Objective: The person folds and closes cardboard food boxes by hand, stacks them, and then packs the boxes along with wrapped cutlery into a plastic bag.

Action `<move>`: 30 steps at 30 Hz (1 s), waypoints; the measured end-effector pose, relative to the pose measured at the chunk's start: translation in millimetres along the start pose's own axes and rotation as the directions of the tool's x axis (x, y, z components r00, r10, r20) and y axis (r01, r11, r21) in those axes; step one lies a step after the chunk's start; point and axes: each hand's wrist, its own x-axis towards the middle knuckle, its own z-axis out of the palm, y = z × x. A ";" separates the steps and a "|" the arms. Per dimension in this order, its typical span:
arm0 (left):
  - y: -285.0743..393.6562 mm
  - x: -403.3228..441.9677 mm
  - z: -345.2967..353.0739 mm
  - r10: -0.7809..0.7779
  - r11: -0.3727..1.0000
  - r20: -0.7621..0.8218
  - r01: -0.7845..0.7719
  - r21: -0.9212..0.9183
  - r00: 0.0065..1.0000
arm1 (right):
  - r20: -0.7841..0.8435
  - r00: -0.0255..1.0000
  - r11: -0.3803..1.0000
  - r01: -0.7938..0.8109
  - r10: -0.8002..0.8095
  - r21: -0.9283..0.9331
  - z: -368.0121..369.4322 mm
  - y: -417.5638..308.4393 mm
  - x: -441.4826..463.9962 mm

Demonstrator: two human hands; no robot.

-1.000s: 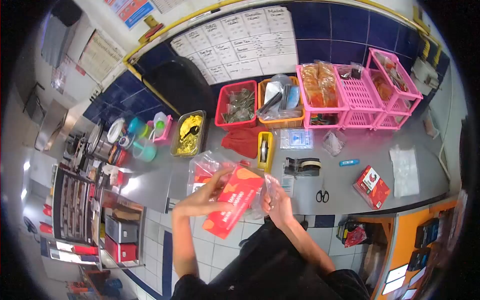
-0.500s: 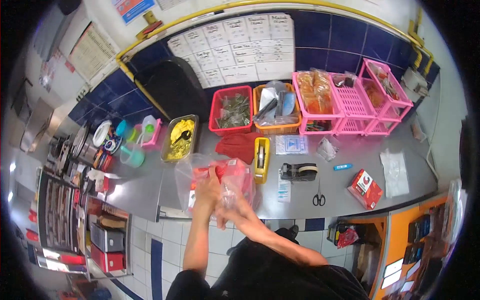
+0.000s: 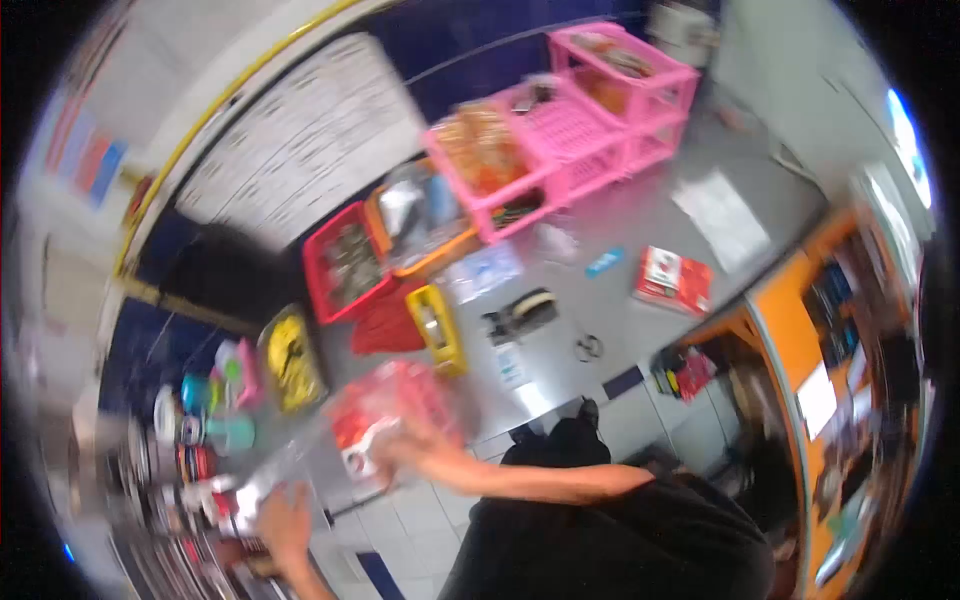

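A clear plastic bag with red-and-white packets inside is at the counter's front edge, blurred by motion. My right hand is closed on the near side of this bag; its fingertips are smeared. Off to the lower left, my left hand is apart from the bag, fingers stretched out and nothing visible in them. Close behind the bag lie a red cloth and a yellow tape dispenser.
Along the wall stand a tray of yellow food, a red basket, an orange basket and pink racks. A black tape dispenser, scissors and a red-and-white box lie on the counter to the right.
My left hand has left the bag and moved down and left. My right hand remains at the bag. The whole view has tilted and swung.
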 end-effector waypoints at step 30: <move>494.0 58.5 -25.2 0.980 0.070 0.187 -0.753 -0.654 -0.071 | 0.022 0.991 0.895 -0.107 0.129 -0.434 -99.0 5.4 -34.8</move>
